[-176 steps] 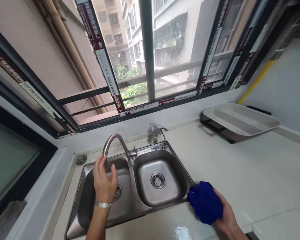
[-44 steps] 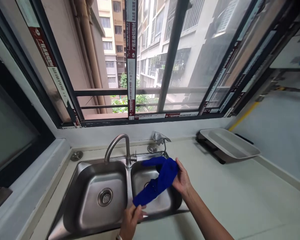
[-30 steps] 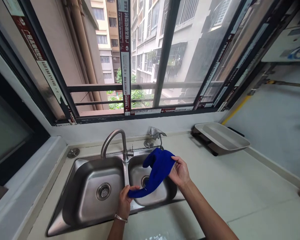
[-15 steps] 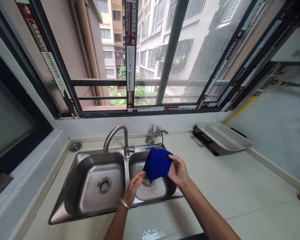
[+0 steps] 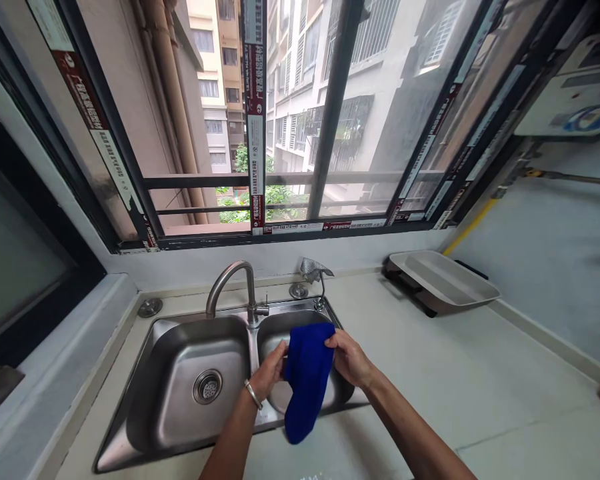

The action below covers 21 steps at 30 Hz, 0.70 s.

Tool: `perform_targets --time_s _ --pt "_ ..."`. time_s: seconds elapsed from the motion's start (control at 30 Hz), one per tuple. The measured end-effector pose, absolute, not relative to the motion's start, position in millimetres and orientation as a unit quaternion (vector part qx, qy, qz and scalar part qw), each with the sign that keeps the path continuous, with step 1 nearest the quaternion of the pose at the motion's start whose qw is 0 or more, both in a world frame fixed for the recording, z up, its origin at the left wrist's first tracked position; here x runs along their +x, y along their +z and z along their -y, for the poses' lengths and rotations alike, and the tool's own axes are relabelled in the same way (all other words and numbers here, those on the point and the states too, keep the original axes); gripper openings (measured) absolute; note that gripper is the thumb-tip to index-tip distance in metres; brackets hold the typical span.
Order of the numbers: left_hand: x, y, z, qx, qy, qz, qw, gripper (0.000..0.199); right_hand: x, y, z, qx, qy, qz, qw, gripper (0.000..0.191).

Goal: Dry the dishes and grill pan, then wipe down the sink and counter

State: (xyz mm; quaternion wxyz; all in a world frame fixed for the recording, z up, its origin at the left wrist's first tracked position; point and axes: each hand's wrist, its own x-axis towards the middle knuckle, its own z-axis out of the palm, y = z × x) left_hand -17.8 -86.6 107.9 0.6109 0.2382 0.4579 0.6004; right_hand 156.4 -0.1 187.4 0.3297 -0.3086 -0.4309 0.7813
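Note:
A deep blue cloth (image 5: 309,373) hangs between my two hands over the right basin (image 5: 341,385). It droops in a long rounded flap whose lower end passes the sink's front rim. My right hand (image 5: 351,357) pinches its upper right edge between thumb and fingers. At the left edge, my left hand (image 5: 271,371), with a silver bracelet (image 5: 253,395) at the wrist, is closed on the fabric, its fingertips partly behind it. The cloth covers most of the right basin's drain.
Left of the cloth lies the other steel basin (image 5: 180,387), with a curved faucet (image 5: 230,270) behind. A grey crumpled piece (image 5: 314,269) tops a thin stand at the back rim. Farther right, a shallow grey pan (image 5: 445,277) sits on the counter (image 5: 430,373). Windows line the back.
The cloth has come down and nearer to me, and its lower part now hangs loose as a long flap. My left hand has moved up along its left edge.

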Motion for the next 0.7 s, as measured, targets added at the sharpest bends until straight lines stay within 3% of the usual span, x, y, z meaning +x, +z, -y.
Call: perform_targets --time_s 0.1,0.2,0.43,0.57,0.7 --pt "-4.5 112.7 89.0 0.198 0.542 -0.406 0.709 0.046 159.8 188.6 -2.5 -0.306 0.773 0.458 0.316 0.019" --pt "6.9 110.6 92.2 0.199 0.506 -0.406 0.734 0.051 163.1 185.6 -7.2 -0.309 0.758 0.484 0.307 0.018" --pt "-20.3 123.5 73.4 0.304 0.62 -0.534 0.488 0.047 171.6 167.2 -18.1 -0.306 0.761 0.46 0.341 0.023" --pt "-38.0 149.1 66.0 0.386 0.603 -0.601 0.356 0.042 161.9 164.7 -16.8 -0.31 0.783 0.42 0.338 0.026" --pt "-32.4 167.7 61.0 0.47 0.55 -0.625 0.293 0.021 144.9 165.7 -12.5 -0.322 0.755 0.476 0.314 0.035"
